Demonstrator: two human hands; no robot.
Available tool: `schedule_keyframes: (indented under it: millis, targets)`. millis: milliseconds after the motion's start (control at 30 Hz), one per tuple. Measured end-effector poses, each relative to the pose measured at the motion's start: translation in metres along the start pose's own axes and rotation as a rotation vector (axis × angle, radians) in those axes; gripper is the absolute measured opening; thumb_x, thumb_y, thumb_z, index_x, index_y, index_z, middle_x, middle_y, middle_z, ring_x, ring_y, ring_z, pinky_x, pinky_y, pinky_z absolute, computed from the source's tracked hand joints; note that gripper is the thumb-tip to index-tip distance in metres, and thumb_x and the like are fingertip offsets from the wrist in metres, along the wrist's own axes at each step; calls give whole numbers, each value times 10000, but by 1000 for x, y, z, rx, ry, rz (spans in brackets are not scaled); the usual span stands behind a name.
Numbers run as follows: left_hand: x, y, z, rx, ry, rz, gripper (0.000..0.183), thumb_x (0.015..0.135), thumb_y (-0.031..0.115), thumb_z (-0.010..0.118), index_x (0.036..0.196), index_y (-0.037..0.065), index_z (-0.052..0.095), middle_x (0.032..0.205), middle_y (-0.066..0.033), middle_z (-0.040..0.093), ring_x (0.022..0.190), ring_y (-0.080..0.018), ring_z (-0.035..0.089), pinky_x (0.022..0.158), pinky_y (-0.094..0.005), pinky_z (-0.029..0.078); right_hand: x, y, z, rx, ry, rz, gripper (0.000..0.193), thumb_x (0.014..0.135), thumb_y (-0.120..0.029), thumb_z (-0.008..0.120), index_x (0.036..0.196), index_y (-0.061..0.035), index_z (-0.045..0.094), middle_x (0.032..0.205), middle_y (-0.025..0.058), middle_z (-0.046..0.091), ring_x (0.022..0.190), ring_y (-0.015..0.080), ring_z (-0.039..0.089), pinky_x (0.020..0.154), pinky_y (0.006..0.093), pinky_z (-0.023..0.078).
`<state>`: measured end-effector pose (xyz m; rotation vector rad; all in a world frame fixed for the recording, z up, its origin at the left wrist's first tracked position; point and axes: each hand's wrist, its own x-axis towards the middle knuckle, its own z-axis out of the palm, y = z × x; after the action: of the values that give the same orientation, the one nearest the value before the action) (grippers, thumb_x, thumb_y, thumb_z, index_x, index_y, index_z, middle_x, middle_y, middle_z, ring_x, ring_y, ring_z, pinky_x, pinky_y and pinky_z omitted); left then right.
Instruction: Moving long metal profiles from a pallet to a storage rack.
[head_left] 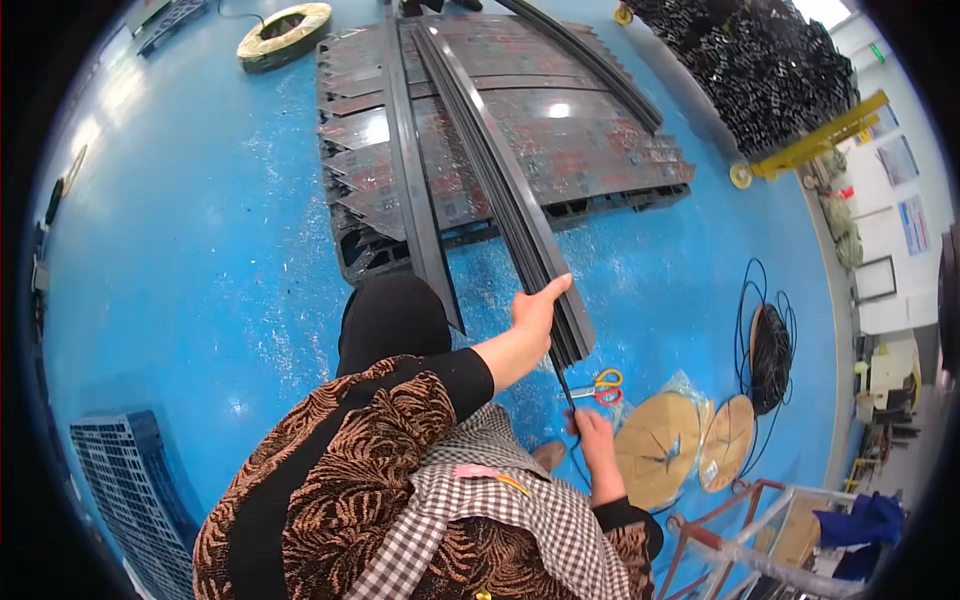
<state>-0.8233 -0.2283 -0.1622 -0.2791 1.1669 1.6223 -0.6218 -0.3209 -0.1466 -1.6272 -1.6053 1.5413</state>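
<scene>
A long dark grooved profile (490, 170) slants from the far pallet toward me. My left hand (536, 312) is closed around its near end, thumb across the top. From that end a thin black strip (562, 382) runs down to my right hand (594, 436), whose fingers are pinched on it. Whether the strip sits inside a groove of the profile is too small to tell. Just right of the strip, scissors (606, 388) with red and yellow handles lie on the floor. Another dark profile (408, 150) lies to the left, its near end overhanging the pallet beside my left arm.
Stacked flat dark sheets (560, 145) cover the pallet (660, 198). Brown discs (650, 455) and a black cord coil (770, 365) lie right. A cart (720, 540) stands at lower right, a yellow-framed rack (820, 140) at far right, a wrapped ring (285, 35) at far left.
</scene>
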Motion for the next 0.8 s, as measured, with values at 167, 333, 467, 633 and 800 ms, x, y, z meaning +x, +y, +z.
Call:
schedule_keyframes:
  millis: [167, 333, 467, 633, 800]
  targets:
    - [-8, 10, -2, 37, 49, -32, 530, 655, 263, 751, 994, -45, 484, 867, -159, 593, 724, -222, 601, 651, -324, 504, 17, 5, 8, -28, -18, -32, 238, 871, -190, 518, 792, -1, 641, 598, 17, 529, 521, 92, 444, 489, 210, 364]
    - [-6, 3, 2, 70, 68, -30, 448, 687, 250, 730, 951, -42, 517, 835, -134, 593, 677, -203, 593, 615, -320, 509, 30, -16, 23, -12, 2, 58, 227, 869, -177, 503, 787, -13, 638, 597, 8, 513, 522, 86, 429, 501, 196, 360]
    - [-9, 5, 6, 45, -9, -29, 452, 689, 250, 728, 952, -50, 517, 822, -134, 596, 677, -203, 596, 614, -318, 511, -11, 24, -11, -48, 75, 11, 223, 861, -175, 513, 773, -15, 641, 590, 6, 516, 516, 89, 425, 498, 203, 356]
    - [-3, 7, 0, 74, 49, -16, 506, 692, 258, 727, 1008, -60, 494, 874, -146, 590, 726, -220, 601, 651, -324, 510, 32, -20, 31, -229, 98, -193, 234, 855, -187, 522, 774, 0, 639, 604, 21, 545, 543, 98, 456, 505, 217, 358]
    - [-4, 6, 3, 88, 50, -40, 524, 693, 260, 726, 1025, -64, 482, 908, -155, 583, 771, -230, 599, 691, -339, 505, 15, 7, -1, 74, -65, 46, 250, 858, -197, 519, 754, -2, 637, 607, 26, 547, 545, 97, 456, 506, 211, 361]
